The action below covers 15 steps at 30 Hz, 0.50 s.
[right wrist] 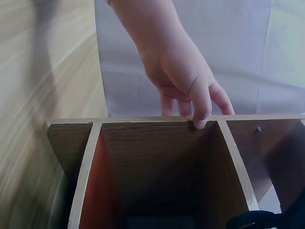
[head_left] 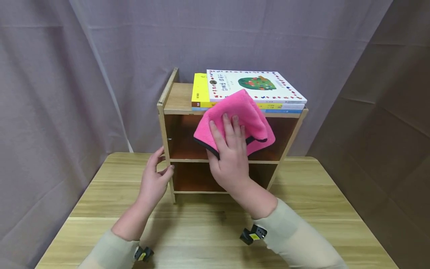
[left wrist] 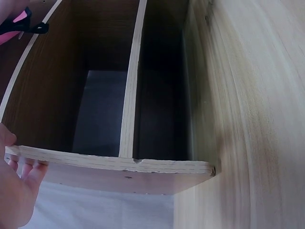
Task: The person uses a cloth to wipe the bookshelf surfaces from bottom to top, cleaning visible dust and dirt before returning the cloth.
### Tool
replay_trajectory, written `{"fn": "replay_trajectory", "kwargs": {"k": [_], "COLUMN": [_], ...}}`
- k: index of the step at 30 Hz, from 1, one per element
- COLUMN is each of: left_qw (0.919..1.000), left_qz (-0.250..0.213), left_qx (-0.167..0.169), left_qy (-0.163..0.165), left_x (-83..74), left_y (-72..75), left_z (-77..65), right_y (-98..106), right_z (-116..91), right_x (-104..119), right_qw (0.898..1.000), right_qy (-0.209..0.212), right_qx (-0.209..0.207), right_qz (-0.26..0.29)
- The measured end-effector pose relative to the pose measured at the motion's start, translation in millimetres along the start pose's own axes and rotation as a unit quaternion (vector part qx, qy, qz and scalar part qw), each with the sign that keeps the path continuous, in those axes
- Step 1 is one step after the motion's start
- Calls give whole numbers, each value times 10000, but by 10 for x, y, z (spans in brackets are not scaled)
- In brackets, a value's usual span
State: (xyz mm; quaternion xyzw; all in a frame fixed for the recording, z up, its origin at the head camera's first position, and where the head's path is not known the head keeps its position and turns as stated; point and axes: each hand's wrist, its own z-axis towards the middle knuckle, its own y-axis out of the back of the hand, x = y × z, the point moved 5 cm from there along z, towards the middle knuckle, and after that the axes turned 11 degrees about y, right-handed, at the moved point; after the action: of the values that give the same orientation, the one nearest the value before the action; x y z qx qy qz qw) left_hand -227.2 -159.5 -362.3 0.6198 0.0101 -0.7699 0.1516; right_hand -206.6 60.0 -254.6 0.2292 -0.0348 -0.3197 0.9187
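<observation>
A small wooden shelf (head_left: 223, 161) with two visible dividing boards stands on the table. My left hand (head_left: 156, 179) grips its left side panel, thumb on the front edge and fingers behind; the right wrist view shows this left hand (right wrist: 183, 71) too. In front of the upper compartment, my right hand (head_left: 231, 157) holds a pink cloth (head_left: 240, 108) with black trim. Its fingers lie extended over the cloth, while the thumb goes under the trimmed edge and is mostly hidden. The cloth overlaps the shelf's top front edge; whether it touches there I cannot tell.
Several stacked books (head_left: 228, 86) lie on the shelf top, a white-covered one uppermost. The shelf stands near the back of the wooden table (head_left: 201, 231). Grey curtains (head_left: 134, 56) hang behind and to the left, with a darker one (head_left: 379, 112) on the right.
</observation>
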Motion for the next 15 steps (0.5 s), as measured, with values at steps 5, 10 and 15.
{"fn": "replay_trajectory", "kwargs": {"k": [5, 10, 15], "left_qw": [10000, 10000, 9999], "left_qz": [-6, -19, -54], "left_qx": [10, -35, -76], "left_qy": [29, 13, -65], "left_x": [-2, 6, 3], "left_y": [-6, -8, -11], "left_z": [-7, -1, -5], "right_y": [-32, -72, -132], "right_z": [41, 93, 160], "right_x": [57, 116, 194], "right_qw": [9996, 9986, 9963], "right_qy": [120, 254, 350], "right_qx": [237, 421, 714], "right_qz": [-134, -212, -320]}}
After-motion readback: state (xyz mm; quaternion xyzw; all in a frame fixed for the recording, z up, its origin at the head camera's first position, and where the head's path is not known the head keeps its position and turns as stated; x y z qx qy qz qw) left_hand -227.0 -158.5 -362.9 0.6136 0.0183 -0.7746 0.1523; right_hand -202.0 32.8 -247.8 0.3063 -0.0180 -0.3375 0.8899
